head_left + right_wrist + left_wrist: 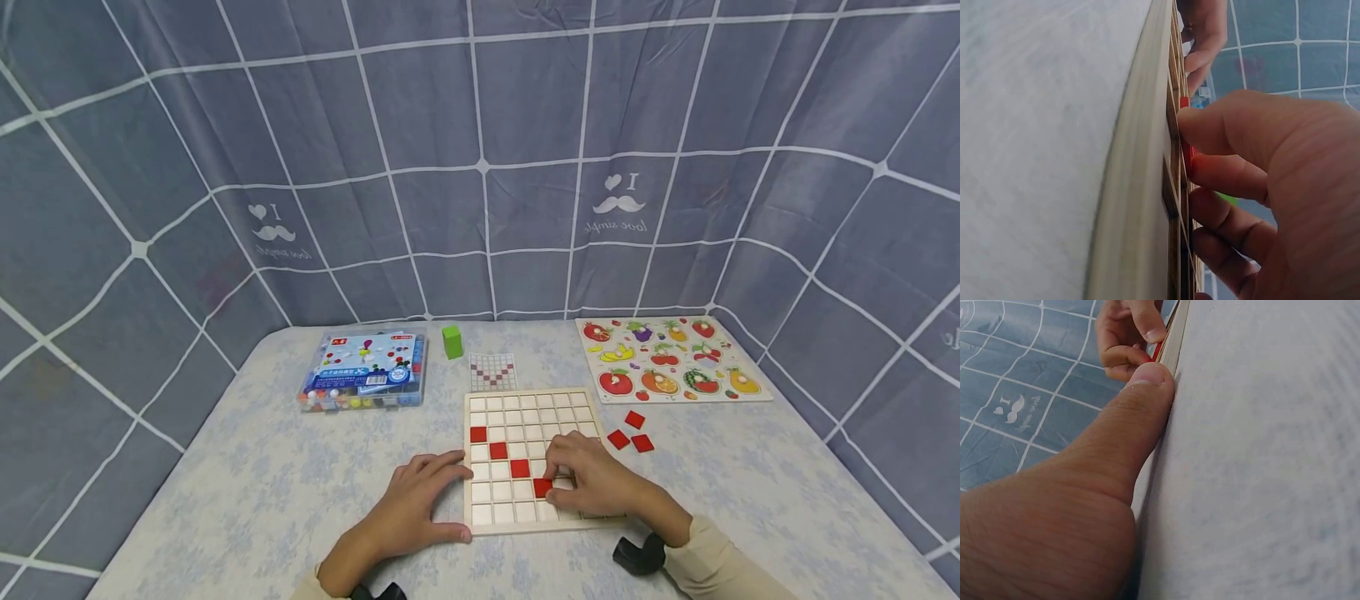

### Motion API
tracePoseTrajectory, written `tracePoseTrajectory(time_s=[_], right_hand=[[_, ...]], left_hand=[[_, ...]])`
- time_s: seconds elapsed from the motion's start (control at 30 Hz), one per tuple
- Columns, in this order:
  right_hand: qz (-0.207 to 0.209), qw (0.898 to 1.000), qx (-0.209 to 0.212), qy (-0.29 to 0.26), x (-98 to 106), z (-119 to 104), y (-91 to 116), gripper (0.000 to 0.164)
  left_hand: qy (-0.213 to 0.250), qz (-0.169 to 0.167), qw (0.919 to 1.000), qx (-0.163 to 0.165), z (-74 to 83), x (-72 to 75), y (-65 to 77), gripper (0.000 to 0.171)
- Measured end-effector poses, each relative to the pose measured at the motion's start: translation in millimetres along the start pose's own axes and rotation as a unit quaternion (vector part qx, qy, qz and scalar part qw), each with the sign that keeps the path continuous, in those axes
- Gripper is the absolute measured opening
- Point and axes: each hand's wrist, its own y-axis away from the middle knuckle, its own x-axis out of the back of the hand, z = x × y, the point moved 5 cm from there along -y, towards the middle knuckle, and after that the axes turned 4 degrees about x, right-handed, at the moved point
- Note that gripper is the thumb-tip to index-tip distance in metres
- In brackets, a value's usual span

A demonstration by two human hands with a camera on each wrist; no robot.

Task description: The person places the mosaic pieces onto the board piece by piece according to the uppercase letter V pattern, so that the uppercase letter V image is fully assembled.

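A wooden grid board (513, 527) with white squares lies on the table. Several red square tiles step down it diagonally from the left side, among them one tile (520, 468) in the middle. My right hand (592, 477) pinches the lowest red tile (543, 487) between thumb and fingertips, over a grid square. In the right wrist view this red tile (1185, 102) stands slightly proud of the grid strips. My left hand (408, 506) rests at the board's left edge, fingers extended and thumb at the near corner. In the left wrist view its thumb (1147, 378) touches the board's side.
Three loose red tiles (635, 419) lie right of the board. Behind it are a small card (492, 372) with a V of red squares and a green block (452, 342). A plastic case (363, 371) stands back left; a fruit puzzle board (667, 358) lies back right.
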Motion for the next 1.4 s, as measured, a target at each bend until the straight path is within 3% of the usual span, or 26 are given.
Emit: tracePoseTrajectory(time_s=[0.3,0.53,0.7,0.9,1.03,1.17,1.27,1.4], right_hand=[[0.0,1.0,0.018,-0.015,1.7,-1.9,1.0,0.014],[-0.023,0.999,0.024,0.022,3.4,-6.7,0.1,0.008],[-0.052,0.998,-0.005,0.029,2.7,-6.2,0.1,0.013],[-0.07,0.997,-0.029,-0.022,12.5,-3.6,4.4,0.017],[-0.048,0.997,-0.008,-0.055,27.1,0.2,8.5,0.016],[-0.015,0.999,0.007,-0.051,48.3,14.4,16.2,0.015],[0.024,0.999,-0.018,-0.02,68.8,36.7,27.8,0.015],[0.07,0.994,-0.087,0.017,91.7,71.0,48.6,0.024]], left_hand=[[0.002,0.0,1.0,-0.003,-0.5,-0.3,0.1,0.073],[-0.005,0.003,1.0,-0.001,-2.1,-0.4,0.3,0.073],[-0.004,0.002,1.0,0.002,-1.4,-0.2,0.3,0.074],[-0.003,0.003,1.0,0.003,-1.2,-1.4,-0.6,0.074],[-0.006,0.003,1.0,0.0,-1.2,-1.2,-1.2,0.074],[-0.003,0.001,1.0,-0.001,-1.3,-1.9,-1.2,0.074],[-0.003,-0.001,1.0,0.002,-1.5,-2.6,-0.8,0.074],[-0.004,0.0,1.0,0.002,-1.2,-1.3,0.2,0.074]])
